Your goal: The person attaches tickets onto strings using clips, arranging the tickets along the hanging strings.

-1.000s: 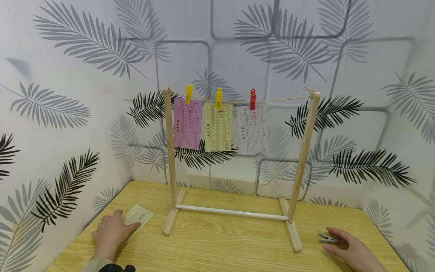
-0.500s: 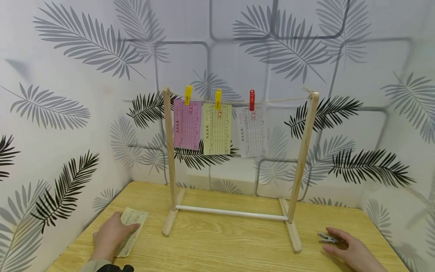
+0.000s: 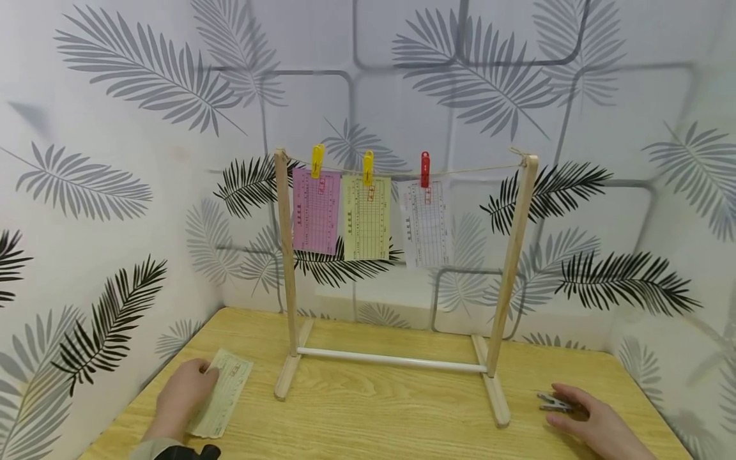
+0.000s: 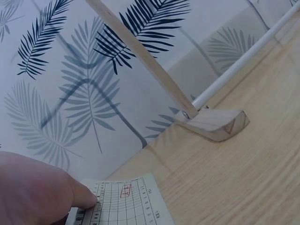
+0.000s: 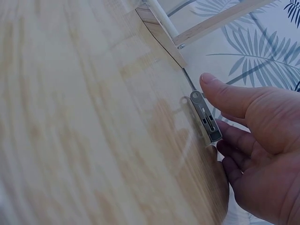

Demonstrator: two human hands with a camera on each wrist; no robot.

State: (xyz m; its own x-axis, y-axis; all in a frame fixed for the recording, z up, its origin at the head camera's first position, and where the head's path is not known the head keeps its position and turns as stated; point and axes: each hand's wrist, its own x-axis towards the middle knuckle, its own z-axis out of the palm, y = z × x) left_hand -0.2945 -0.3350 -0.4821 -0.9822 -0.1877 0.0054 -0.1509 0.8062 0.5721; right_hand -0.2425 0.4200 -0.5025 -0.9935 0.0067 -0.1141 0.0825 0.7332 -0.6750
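At the left of the table my left hand [image 3: 183, 396] pinches a pale yellow-green paper form [image 3: 225, 397], thumb on top. In the left wrist view the thumb lies on the form's printed grid [image 4: 126, 208], near a red stamp box. Over on the right, my right hand [image 3: 600, 423] rests by a grey clothespin [image 3: 554, 402] on the table. The right wrist view has the clothespin [image 5: 205, 117] between the spread thumb and the loosely bent fingers, not squeezed. Pink [image 3: 315, 214], yellow [image 3: 367, 223] and white [image 3: 427, 230] forms hang from the string.
A wooden frame stands mid-table, with a left post [image 3: 287, 268], a right post [image 3: 512, 275] and a white crossbar [image 3: 391, 361]. Two yellow clothespins [image 3: 368, 167] and a red one [image 3: 425, 169] grip the string [image 3: 477, 168]. Patterned walls border the wooden table [image 3: 368, 415].
My left hand has shifted its hold on the paper form, which has turned and come nearer, showing more of its face. The hanging forms sway slightly. The right hand stays put.
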